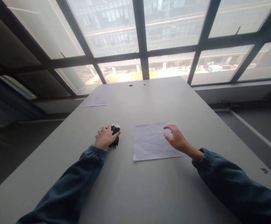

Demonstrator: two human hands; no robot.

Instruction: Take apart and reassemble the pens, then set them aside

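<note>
My left hand (105,137) rests at the left side of a bundle of black pens (115,141) with pale tips, lying side by side on the white table. Its thumb stretches across the pens and its fingers are spread apart to their left, hiding part of the bundle. To the right lies a white sheet of paper (149,143), slightly wrinkled. Over the sheet's right part hovers my right hand (176,139), thumb and fingers apart in a loose curve with nothing between them.
Several more paper sheets (100,96) lie at the table's far left corner. Two small round holes (130,85) mark the far end of the white table (130,186). Large framed windows (168,25) stand behind it. A small dark mark (264,170) shows near the right edge.
</note>
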